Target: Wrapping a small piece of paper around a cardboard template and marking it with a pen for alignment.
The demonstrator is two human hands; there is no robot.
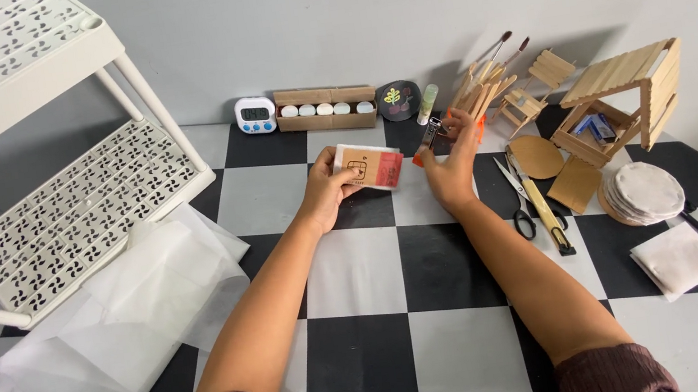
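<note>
Cardboard box: we see a small flat box (369, 167), pale with a red end, held just above the checkered table (365, 312).
Left hand: our left hand (328, 192) pinches the box's near-left end, thumb on top, fingers under it.
Right hand: our right hand (452, 163) sits just right of the box, fingers curled round a small metal tool with an orange end (430, 137); whether it also touches the box we cannot tell.
Step in hand: we judge the box is steadied while the tool is brought to its red end.
Next move calls for: a firm left grip and a careful right approach.
Nearby: scissors (517, 200) beyond the right wrist; white tissue paper (113, 329) well left of the left forearm.
</note>
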